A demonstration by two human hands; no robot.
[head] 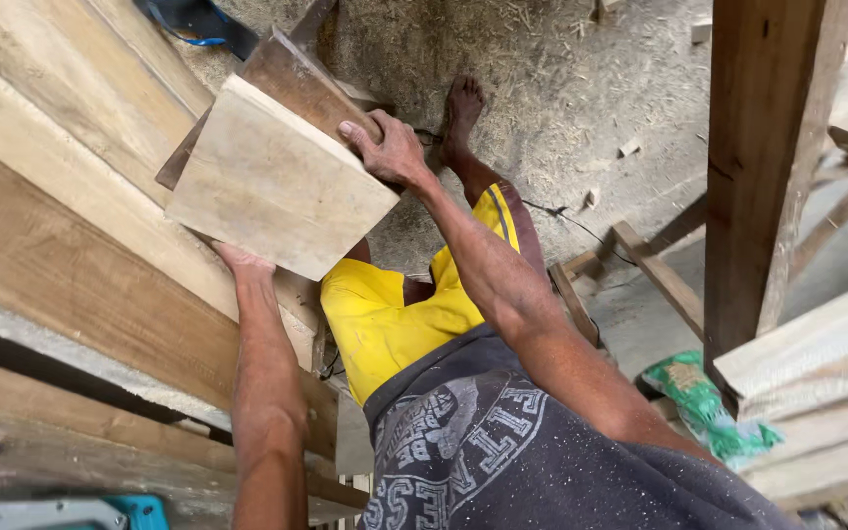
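1. Right hand [385, 147] clamped over the upper right edge of a pale square board [272, 182], fingers curled across the top corner, thumb side toward the wrist.
2. Left hand [239, 260] pressed up under the board's lower edge, mostly hidden behind the wood; grip there cannot be told, only the heel of the hand and the wrist showing.
3. Pale square board held tilted in the air, one corner pointing down toward the yellow shorts [385, 319], resting against or just in front of a darker plank [291, 83] behind it; contact between the two cannot be told.
4. Long timber planks [61, 186] stacked to the left, running diagonally, their edges touching or just beside the board's left side; little free room on that side.
5. Sawdust-covered floor [561, 88] open beyond the board, with a bare foot [461, 108] planted on it and a thin dark cable trailing near.
6. Upright wooden post [763, 147] well apart to the right, with stacked pale boards [821, 393] below it and a green bag [704, 402] at their foot.
7. Low wooden frame pieces [655, 275] lying between leg and post, narrowing the floor room there.
8. Blue tool casing [134, 510] at the lower left edge, partly cut off.
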